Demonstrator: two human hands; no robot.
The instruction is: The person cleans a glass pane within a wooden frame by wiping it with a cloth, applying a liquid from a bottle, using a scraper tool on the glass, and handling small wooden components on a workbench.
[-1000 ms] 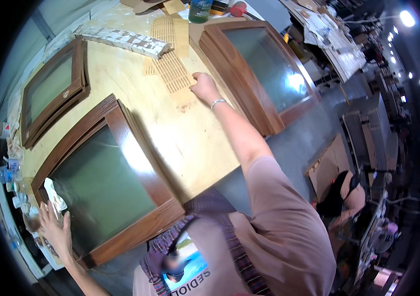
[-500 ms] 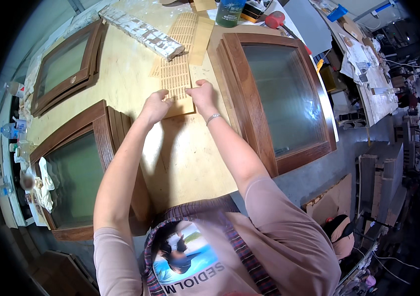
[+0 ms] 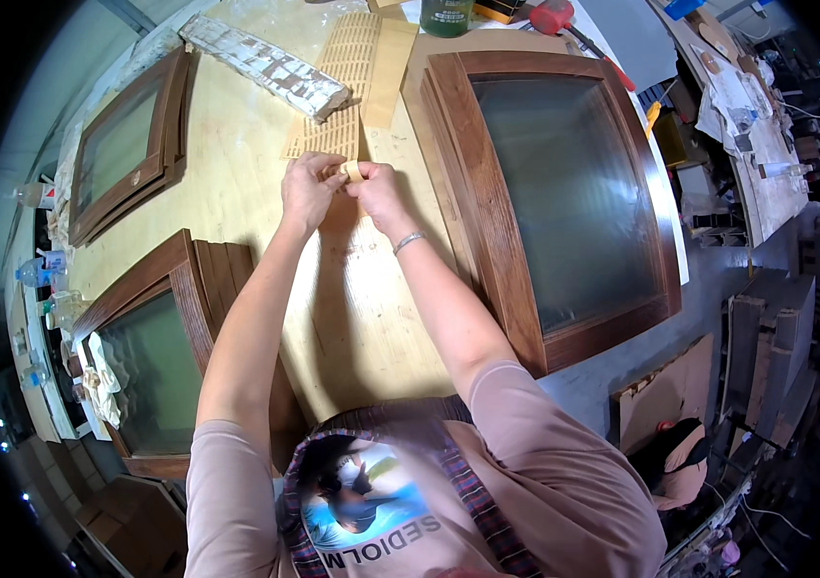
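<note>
Both hands meet at the near end of a tan paper sheet [image 3: 333, 133] printed or cut with rows of small strips. My left hand [image 3: 307, 191] pinches its near edge with bent fingers. My right hand [image 3: 378, 196], with a bracelet at the wrist, grips the same end, where the paper curls up between my fingertips. Whether a small piece is coming off there, I cannot tell. A paint-spattered white wooden bar [image 3: 265, 63] lies across the sheet. Under and beside it are more sheets, one a plain tan sheet [image 3: 391, 72].
Brown-framed glass panels lie stacked on the right [image 3: 574, 202], at the far left [image 3: 126, 144] and at the near left [image 3: 155, 366]. Beyond the right stack are a green bottle [image 3: 446, 17] and a red-headed mallet [image 3: 552, 16]. Plastic bottles [image 3: 41, 270] line the left side.
My hands have drawn together from either side of the sheet's near end. That end, flat before, is now lifted and bent between my fingers. The whole view has shifted slightly.
</note>
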